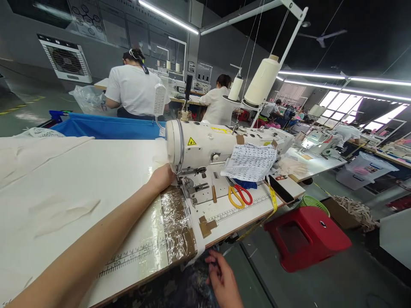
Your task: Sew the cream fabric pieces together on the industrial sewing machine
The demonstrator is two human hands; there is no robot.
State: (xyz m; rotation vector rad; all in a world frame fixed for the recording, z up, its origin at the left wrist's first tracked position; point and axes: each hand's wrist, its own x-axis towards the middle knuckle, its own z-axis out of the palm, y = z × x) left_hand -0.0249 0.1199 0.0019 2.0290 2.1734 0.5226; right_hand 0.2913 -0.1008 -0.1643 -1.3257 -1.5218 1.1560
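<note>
My left hand [163,177] reaches across the table to the needle end of a white sewing machine [205,143]. Its fingers look curled beside the presser foot, and the machine head hides their tips, so what they hold does not show. Low in front of the table edge is my right hand [223,278], fingers loosely bent and apart, nothing seen in it. On the machine bed lie a wooden-handled awl-like tool [214,192] and scissors [240,196] with yellow and red handles. Pale cloth [41,160] spreads over the table's left side.
A handwritten paper sheet [252,162] leans on the machine. To the right are a yellow tape measure [273,199], a black phone [281,190] and a red stool [308,239]. Blue cloth [109,127] hangs behind the table. Thread cones [263,81] stand above; people [135,92] sit farther back.
</note>
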